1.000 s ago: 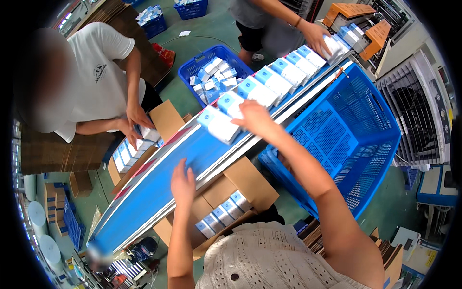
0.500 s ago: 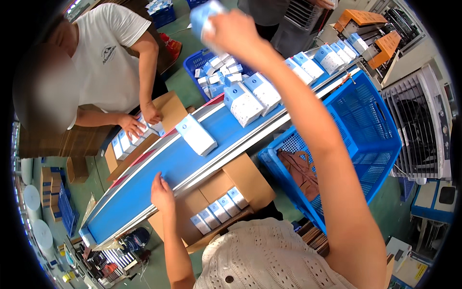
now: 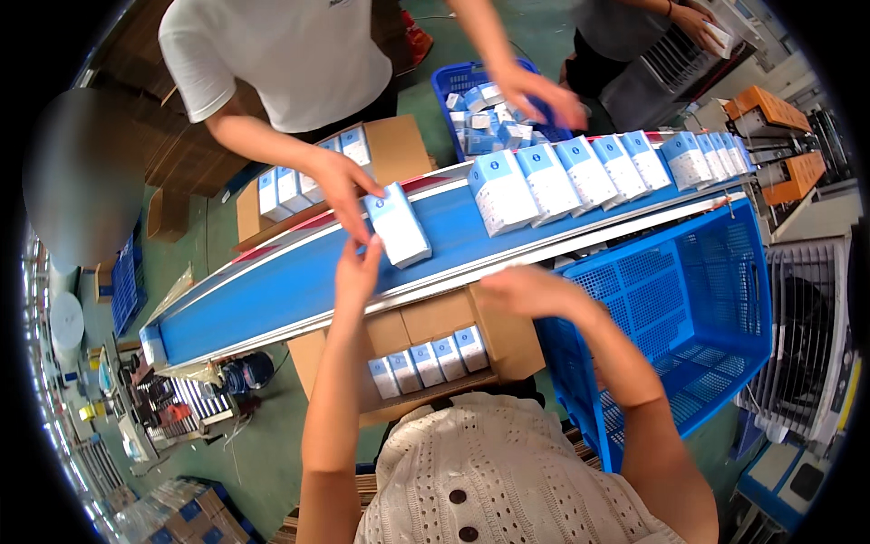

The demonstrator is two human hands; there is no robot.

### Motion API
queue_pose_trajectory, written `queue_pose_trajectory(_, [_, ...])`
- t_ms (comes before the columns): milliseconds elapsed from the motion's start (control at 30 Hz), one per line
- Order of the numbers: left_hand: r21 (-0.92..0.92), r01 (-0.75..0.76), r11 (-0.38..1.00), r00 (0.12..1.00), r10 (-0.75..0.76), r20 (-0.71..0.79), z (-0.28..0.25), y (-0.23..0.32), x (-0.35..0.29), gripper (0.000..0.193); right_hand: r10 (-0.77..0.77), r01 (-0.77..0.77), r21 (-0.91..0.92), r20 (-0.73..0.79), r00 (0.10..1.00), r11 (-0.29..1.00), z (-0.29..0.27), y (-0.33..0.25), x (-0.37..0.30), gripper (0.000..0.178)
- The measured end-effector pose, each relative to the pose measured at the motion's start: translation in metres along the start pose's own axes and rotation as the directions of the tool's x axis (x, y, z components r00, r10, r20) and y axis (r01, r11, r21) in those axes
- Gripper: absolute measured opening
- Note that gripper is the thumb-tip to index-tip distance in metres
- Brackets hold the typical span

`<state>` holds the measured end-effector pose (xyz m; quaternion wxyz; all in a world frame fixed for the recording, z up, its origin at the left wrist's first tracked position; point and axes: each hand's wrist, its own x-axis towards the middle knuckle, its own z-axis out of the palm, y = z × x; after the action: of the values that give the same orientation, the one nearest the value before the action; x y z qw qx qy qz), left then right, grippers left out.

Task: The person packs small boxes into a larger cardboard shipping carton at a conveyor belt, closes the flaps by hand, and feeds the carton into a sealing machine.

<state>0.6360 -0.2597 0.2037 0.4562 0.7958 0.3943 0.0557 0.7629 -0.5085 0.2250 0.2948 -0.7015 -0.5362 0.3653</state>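
A white and blue carton [image 3: 399,228] lies tilted on the blue conveyor belt [image 3: 290,295]. My left hand [image 3: 358,276] is at its near left edge, fingers stretched out and not wrapped around it. A co-worker's hand [image 3: 343,186] reaches to the same carton from the far side. My right hand [image 3: 526,292] is smeared by motion over the belt's near rail, and its fingers cannot be made out. In front of me an open cardboard box [image 3: 417,317] holds a row of small white and blue cartons [image 3: 438,363].
Several upright cartons [image 3: 548,186] stand along the belt to the right. At right is a large blue crate [image 3: 625,281]. Across the belt are the co-worker's cardboard box [image 3: 399,145] and a blue basket [image 3: 444,86] of small cartons, with the co-worker's other hand [image 3: 544,95] over it.
The view has shifted. My right hand has come down from the upper area, and the carton it held is not seen in it. The co-worker's hands have left their box.
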Motion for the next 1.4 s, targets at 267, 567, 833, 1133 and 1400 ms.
queue_pose_trajectory(267, [-0.084, -0.111, 0.990, 0.991, 0.104, -0.080, 0.022, -0.005, -0.006, 0.076, 0.217, -0.201, -0.106, 0.166, 0.962, 0.974, 0.126, 0.048, -0.023, 0.024])
queue_pose_trajectory(567, [-0.422, 0.010, 0.906, 0.951, -0.139, -0.276, 0.028, 0.005, 0.015, 0.101, 0.217, -0.222, -0.077, -0.077, 0.973, 0.972, 0.154, 0.064, -0.027, 0.019])
queue_pose_trajectory(833, [-0.502, 0.122, 0.856, 0.878, -0.329, -0.348, -0.015, -0.026, 0.027, 0.079, 0.243, -0.245, -0.136, -0.032, 0.969, 0.960, 0.157, 0.056, -0.017, 0.019])
queue_pose_trajectory(1133, [-0.573, 0.191, 0.797, 0.978, -0.206, 0.039, -0.032, 0.004, -0.001, 0.102, 0.272, -0.270, -0.158, -0.007, 0.962, 0.950, 0.146, 0.051, -0.020, 0.019])
queue_pose_trajectory(1400, [-0.643, 0.099, 0.760, 0.992, -0.123, 0.007, -0.036, -0.025, -0.006, 0.095, 0.252, -0.252, -0.173, -0.022, 0.967, 0.952, 0.148, 0.060, -0.023, 0.019])
